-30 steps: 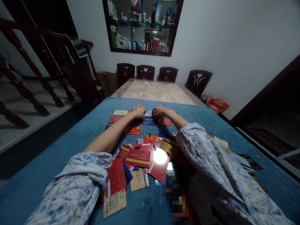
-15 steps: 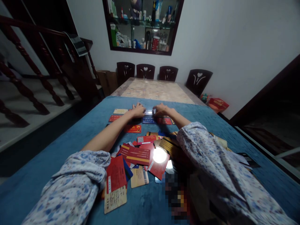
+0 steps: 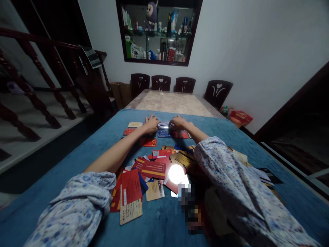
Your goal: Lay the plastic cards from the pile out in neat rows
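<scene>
Both my arms reach far out over a blue cloth (image 3: 77,161) on the table. My left hand (image 3: 150,124) and my right hand (image 3: 178,122) meet at a pale shiny card (image 3: 164,125), fingers curled onto its two ends. The card lies in a far row of cards: a cream card (image 3: 135,124), a red card (image 3: 128,131), a blue card (image 3: 164,133) and another red one (image 3: 182,134). A loose heap of red, gold and blue cards (image 3: 151,169) lies nearer me between my sleeves.
Beyond the cloth the bare marble tabletop (image 3: 171,102) runs to several dark chairs (image 3: 218,92) by the wall. A glass cabinet (image 3: 158,31) hangs above. A wooden stair rail (image 3: 51,72) is at left, a red box (image 3: 240,117) on the floor at right.
The view has tipped and shifted slightly. Both hands stay on the pale card at the far row, having edged a little closer together.
</scene>
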The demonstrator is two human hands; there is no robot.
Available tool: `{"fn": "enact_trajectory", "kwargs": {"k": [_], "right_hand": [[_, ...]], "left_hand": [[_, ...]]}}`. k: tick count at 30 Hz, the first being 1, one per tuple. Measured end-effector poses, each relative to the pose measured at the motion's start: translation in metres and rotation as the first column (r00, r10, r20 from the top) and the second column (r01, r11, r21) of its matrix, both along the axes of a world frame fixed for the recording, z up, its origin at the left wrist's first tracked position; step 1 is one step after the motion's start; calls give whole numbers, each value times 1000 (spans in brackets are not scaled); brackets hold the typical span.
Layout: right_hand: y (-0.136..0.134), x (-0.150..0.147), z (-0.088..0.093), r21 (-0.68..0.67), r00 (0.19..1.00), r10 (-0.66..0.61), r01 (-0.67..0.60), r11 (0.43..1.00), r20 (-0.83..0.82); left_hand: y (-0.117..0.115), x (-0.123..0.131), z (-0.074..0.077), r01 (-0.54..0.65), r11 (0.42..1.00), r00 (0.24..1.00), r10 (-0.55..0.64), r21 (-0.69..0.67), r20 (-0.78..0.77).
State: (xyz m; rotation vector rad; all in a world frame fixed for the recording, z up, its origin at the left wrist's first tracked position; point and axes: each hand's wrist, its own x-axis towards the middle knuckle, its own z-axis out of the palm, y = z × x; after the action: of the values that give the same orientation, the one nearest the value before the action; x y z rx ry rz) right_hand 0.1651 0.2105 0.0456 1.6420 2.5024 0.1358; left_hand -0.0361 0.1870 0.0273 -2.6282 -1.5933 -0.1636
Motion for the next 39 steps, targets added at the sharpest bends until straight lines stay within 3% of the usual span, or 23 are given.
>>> {"fn": "enact_trajectory", "kwargs": {"k": [11,16,23,29,39], "right_hand": [[7,-4,-6,-14,999,38,-38,999,3],[5,-2,-11,22,998,63,-62,998,-15],[1,-1,-13,58,994,82,-77,995,-78],[1,-3,-10,28,996,58,-56,998,-69],[2,-4,-12,-7,995,85,-85,996,-50]], "left_hand": [[31,30,-1,-87,993,996,87,-77,-9],[27,33,-5,-65,992,997,61,-108,-45],[14,30,-2,-22,1000,999,22,3,-35],[17,27,-1,-90,993,996,91,-76,8],[23,20,-8,-96,990,994,100,-105,32]]}}
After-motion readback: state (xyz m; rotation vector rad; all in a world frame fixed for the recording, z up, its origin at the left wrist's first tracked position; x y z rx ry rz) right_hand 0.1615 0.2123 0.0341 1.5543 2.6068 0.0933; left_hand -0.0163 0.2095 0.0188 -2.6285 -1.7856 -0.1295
